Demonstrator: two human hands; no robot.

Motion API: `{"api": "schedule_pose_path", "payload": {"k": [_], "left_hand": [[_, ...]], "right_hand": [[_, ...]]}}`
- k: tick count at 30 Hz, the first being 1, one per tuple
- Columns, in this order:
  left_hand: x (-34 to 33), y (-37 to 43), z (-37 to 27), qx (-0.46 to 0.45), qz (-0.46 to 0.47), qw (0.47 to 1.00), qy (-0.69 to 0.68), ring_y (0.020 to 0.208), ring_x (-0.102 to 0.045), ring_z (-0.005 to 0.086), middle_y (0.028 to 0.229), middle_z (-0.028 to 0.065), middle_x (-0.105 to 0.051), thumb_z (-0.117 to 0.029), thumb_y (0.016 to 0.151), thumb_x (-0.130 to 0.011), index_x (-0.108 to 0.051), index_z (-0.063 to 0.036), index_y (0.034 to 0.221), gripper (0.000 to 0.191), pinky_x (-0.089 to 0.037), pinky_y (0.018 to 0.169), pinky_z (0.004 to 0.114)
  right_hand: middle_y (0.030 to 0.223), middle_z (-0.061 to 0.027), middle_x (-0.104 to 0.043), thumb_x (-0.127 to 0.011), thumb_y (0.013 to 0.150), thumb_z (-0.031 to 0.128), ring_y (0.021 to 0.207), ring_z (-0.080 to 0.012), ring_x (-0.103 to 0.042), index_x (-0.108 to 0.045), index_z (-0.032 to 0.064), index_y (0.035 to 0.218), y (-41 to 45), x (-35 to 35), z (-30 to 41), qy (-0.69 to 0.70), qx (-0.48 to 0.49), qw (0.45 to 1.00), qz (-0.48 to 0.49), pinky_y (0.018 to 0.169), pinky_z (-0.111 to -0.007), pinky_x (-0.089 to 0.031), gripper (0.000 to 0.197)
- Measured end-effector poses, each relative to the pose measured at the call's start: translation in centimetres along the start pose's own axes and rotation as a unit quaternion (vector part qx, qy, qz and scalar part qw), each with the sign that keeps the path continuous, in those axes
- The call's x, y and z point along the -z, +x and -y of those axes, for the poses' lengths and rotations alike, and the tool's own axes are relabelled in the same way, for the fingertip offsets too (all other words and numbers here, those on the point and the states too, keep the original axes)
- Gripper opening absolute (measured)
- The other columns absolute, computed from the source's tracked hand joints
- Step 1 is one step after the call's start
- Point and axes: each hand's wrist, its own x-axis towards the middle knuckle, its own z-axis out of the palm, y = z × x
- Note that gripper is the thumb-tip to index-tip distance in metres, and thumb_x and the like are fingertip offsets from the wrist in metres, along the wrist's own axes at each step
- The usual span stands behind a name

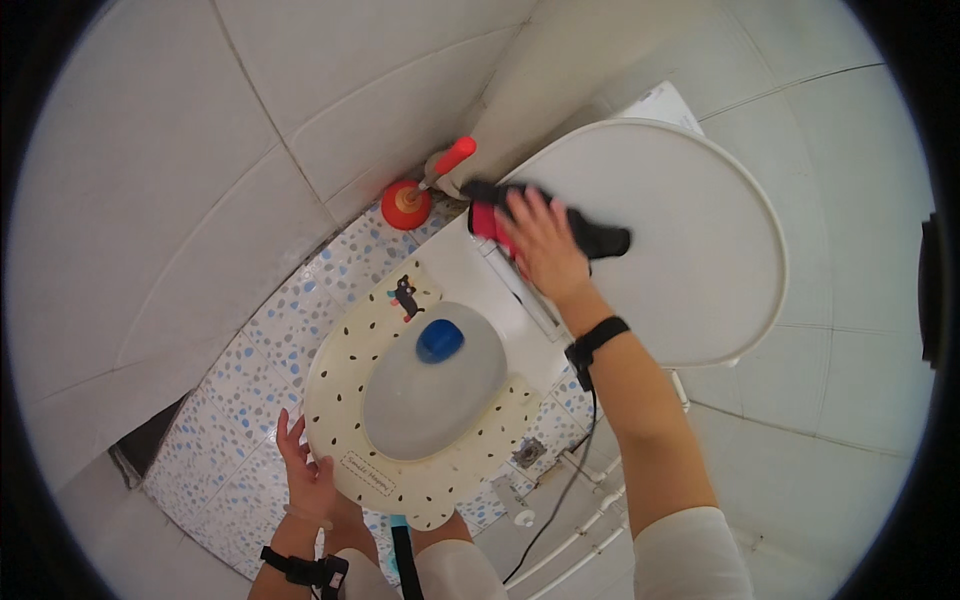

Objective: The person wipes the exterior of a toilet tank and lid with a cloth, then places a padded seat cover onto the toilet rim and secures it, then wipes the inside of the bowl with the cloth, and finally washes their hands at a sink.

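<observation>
A black and red cloth [596, 232] lies under my right hand [544, 247], whose spread fingers press it against the lower part of the raised toilet lid [682, 247]. The hand and cloth are blurred. My left hand [306, 465] is at the front left edge of the cream toilet seat cover [337, 420], fingers apart, holding nothing. Its thumb overlaps the rim of the cover; whether it touches cannot be told. The cover bears dark seed-like spots, a cartoon animal and some writing. Inside the toilet bowl [420, 405] there is blue water [440, 341].
Behind the toilet, a red plunger [407, 206] stands by the wall. White pipes [592, 517] run along the right wall, near a floor drain [529, 451] and a white bottle [514, 501]. A black cable [566, 487] hangs from my right wrist. Speckled tiles [240, 420] cover the floor.
</observation>
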Motion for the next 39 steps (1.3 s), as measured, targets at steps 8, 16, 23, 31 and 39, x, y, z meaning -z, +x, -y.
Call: {"api": "schedule_pose_path", "payload": {"k": [8, 16, 23, 31, 39], "left_hand": [[0.4, -0.1, 2.4, 0.047, 0.001, 0.998, -0.030, 0.090, -0.046, 0.0191, 0.122, 0.0130, -0.036, -0.006, 0.066, -0.055, 0.003, -0.0150, 0.133, 0.090, -0.047, 0.070, 0.028], [0.6, 0.2, 3.6, 0.031, 0.004, 1.000, 0.000, 0.097, -0.045, 0.0196, 0.122, 0.0116, -0.037, -0.005, 0.067, -0.056, -0.002, -0.0146, 0.134, 0.087, -0.041, 0.083, 0.032], [1.9, 0.2, 2.1, 0.042, -0.023, 0.999, -0.003, 0.096, -0.046, 0.0194, 0.118, 0.0101, -0.039, -0.003, 0.065, -0.060, 0.000, -0.0143, 0.134, 0.092, -0.043, 0.081, 0.032], [0.3, -0.5, 1.5, 0.077, -0.009, 0.996, -0.042, 0.091, -0.047, 0.0179, 0.119, 0.0101, -0.038, -0.008, 0.068, -0.061, -0.002, -0.0126, 0.134, 0.088, -0.045, 0.074, 0.028], [-0.8, -1.0, -1.8, 0.093, -0.004, 0.996, -0.018, 0.090, -0.046, 0.0182, 0.118, 0.0104, -0.036, 0.005, 0.065, -0.056, -0.004, -0.0118, 0.134, 0.088, -0.046, 0.076, 0.029]], "right_hand": [[0.132, -0.0075, -0.027, -0.043, 0.077, 0.021, 0.125, -0.0250, -0.021, -0.046, 0.0112, 0.116, -21.5, -5.9, 0.7, -0.111, 0.180, 0.958, 0.196, 0.101, -0.042, -0.017, 0.040], [0.133, -0.0121, -0.024, -0.040, 0.076, 0.011, 0.124, -0.0274, -0.019, -0.029, 0.0082, 0.126, 3.5, -6.0, 4.3, -0.001, 0.093, 0.995, 0.040, 0.102, -0.040, -0.016, 0.052], [0.122, -0.0144, -0.038, -0.039, 0.079, 0.019, 0.116, -0.0243, -0.033, -0.022, 0.0115, 0.132, -16.0, -9.1, 7.1, -0.165, 0.053, 0.977, 0.124, 0.097, -0.039, -0.024, 0.056], [0.099, -0.0110, -0.050, -0.061, 0.062, 0.010, 0.090, -0.0279, -0.047, -0.055, 0.0166, 0.104, -24.1, -4.9, 5.4, 0.139, -0.308, 0.934, 0.114, 0.073, -0.041, -0.036, 0.043], [0.113, -0.0119, -0.045, -0.059, 0.061, 0.015, 0.104, -0.0301, -0.042, -0.051, 0.0168, 0.109, 1.7, -5.8, 8.5, 0.388, -0.090, 0.911, -0.105, 0.084, -0.043, -0.036, 0.049]]}}
